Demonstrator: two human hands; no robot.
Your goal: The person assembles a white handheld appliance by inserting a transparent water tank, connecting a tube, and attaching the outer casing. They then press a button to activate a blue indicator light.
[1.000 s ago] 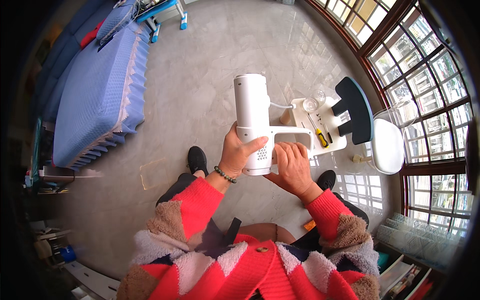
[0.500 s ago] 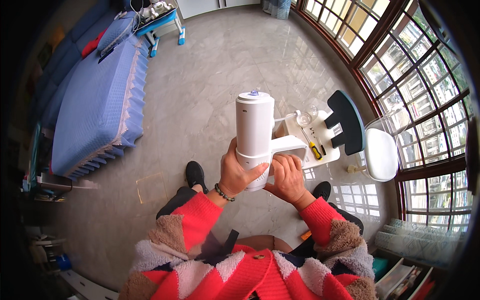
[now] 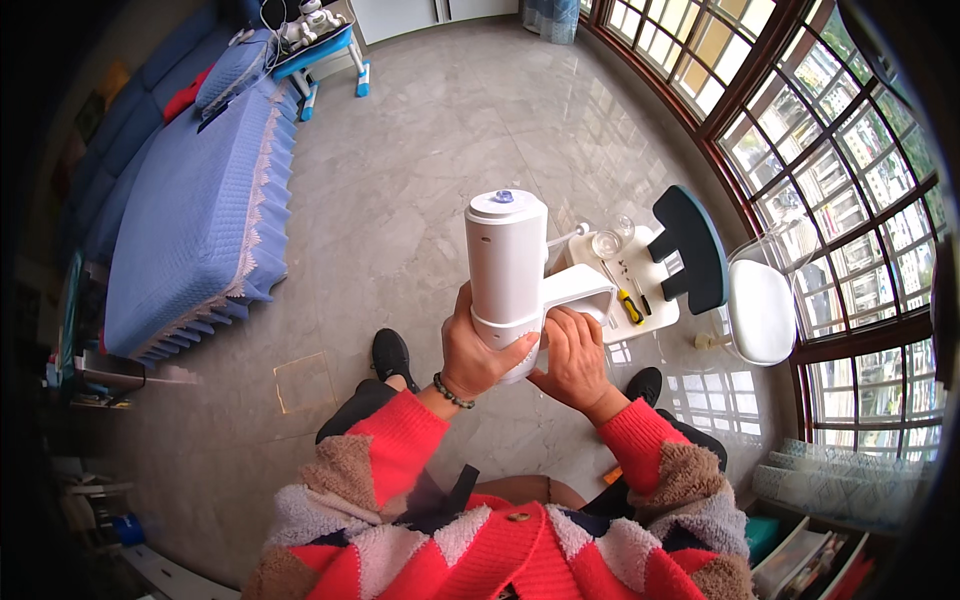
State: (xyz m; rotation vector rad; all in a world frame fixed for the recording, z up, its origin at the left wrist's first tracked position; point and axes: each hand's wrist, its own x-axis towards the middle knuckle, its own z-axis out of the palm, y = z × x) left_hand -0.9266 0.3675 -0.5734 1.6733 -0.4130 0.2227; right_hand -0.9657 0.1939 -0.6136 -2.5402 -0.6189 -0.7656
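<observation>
In front of me stands a white cylindrical appliance (image 3: 507, 260), roughly upright, with a clear bluish knob (image 3: 504, 196) on its top. A curved white arm (image 3: 580, 283) juts from its right side. My left hand (image 3: 475, 352) is wrapped round the lower part, its thumb across the front. My right hand (image 3: 574, 358) is closed at the lower right side, just under the curved arm, with curled fingers against the appliance; its fingertips are partly hidden. A thin white tube or rod (image 3: 572, 235) shows behind the cylinder.
A white seat (image 3: 662, 310) at right carries a yellow-black screwdriver (image 3: 630, 308), a slim dark tool (image 3: 643, 293), small screws and a clear cup (image 3: 606, 243). Beside it are a dark backrest (image 3: 692, 245) and another white chair (image 3: 762, 310). A blue-covered sofa (image 3: 200, 210) lies left.
The appliance has tilted slightly, its top shifting a little left and toward me. Both hands keep nearly the same hold on it.
</observation>
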